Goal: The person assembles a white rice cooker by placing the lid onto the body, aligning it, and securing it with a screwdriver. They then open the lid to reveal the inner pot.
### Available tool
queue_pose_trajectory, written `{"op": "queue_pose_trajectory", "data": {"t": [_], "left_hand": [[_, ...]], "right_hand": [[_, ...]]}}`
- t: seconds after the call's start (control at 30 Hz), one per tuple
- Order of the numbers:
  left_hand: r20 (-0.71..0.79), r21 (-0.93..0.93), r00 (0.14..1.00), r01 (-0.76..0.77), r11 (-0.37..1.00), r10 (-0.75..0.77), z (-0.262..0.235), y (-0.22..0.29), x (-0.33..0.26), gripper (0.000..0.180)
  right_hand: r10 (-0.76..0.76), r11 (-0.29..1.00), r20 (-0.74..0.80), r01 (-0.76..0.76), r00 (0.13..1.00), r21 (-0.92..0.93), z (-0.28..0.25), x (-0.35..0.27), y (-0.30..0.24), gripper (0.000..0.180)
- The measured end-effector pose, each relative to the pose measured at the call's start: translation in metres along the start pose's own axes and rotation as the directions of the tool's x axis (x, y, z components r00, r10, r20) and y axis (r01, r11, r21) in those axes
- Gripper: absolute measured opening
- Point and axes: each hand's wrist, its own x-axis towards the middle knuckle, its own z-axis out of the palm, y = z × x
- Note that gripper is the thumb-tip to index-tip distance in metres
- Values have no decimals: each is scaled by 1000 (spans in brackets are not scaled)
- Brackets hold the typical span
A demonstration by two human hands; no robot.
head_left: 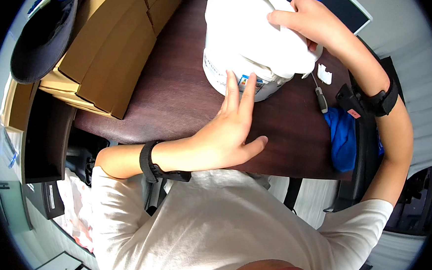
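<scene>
The white bucket [220, 71] stood on the worktop [164, 94], the right hand [316, 20] held its apparent lid [281, 46] in its grip, the left hand [226, 131] spread wide at the bucket's front, so the lid's loosening was probably in hand, and steady lifting seemed called for next.

White plastic bucket [251, 45], colour-labelled, on the dark brown table [169, 82]
</scene>
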Motion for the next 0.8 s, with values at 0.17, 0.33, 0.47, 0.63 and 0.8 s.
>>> {"op": "queue_pose_trajectory", "data": {"t": [0.17,0.33,0.47,0.63,0.8], "left_hand": [[28,-91,999,21,996,-18,-12,-1,-7,101],[-25,47,996,-81,996,82,-20,-4,-12,98],[-39,33,995,-92,995,93,-27,-4,-14,98],[-131,118,983,-113,987,129,-37,-2,-13,97],[-252,246,942,-158,956,221,-49,1,-1,95]], "right_hand": [[33,998,8,-33,999,48,1,-19,-4,65],[65,988,35,-69,997,140,13,-17,-7,66],[36,987,67,-46,997,154,12,-7,0,65],[63,990,114,-76,992,116,10,7,9,71],[42,980,123,-65,991,188,10,8,19,74]]}}
